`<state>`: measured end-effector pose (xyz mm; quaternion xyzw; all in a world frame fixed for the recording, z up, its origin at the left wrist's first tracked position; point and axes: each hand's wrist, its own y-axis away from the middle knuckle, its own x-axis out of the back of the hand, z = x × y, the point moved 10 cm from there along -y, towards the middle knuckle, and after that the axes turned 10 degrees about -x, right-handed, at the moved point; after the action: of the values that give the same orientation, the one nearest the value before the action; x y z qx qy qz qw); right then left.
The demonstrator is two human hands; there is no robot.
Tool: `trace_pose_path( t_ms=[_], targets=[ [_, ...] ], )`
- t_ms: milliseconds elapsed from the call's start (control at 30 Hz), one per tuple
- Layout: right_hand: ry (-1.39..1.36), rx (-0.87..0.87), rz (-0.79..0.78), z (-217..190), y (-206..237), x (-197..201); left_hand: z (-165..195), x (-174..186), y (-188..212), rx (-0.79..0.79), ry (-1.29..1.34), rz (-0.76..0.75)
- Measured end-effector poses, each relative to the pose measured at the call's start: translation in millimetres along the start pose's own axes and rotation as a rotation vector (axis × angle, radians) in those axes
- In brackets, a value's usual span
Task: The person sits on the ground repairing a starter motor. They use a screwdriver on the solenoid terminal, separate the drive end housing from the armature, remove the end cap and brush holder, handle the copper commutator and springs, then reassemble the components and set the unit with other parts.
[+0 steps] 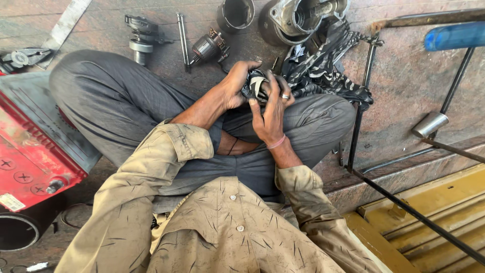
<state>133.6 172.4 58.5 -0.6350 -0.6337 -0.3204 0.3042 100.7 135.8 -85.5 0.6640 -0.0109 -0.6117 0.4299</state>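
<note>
I sit cross-legged on a stone floor. Both hands meet over my right knee around a bunched black-and-white striped rag (254, 85) that wraps some small part, hidden inside. My left hand (236, 83) cups the bundle from the left. My right hand (272, 108), with a ring and a pink wristband, presses on it from the front. The rest of the striped cloth (323, 71) trails off to the right across the floor.
Motor parts lie ahead: an armature (208, 48), a long bolt (182, 40), a geared piece (140, 38), a metal cylinder (235, 14) and a housing (298, 17). A red battery (30, 156) sits left. Metal rods (358, 116) and a yellow frame (434, 217) stand right.
</note>
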Motion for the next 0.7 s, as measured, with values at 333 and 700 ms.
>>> trace_pose_path(
  t_ms=[333, 700],
  targets=[
    [-0.084, -0.043, 0.126, 10, -12, 9, 16, -16, 11, -0.059, -0.059, 0.001],
    [-0.628, -0.212, 0.149, 44, -7, 24, 35, -38, 28, -0.134, -0.097, -0.056]
  ],
)
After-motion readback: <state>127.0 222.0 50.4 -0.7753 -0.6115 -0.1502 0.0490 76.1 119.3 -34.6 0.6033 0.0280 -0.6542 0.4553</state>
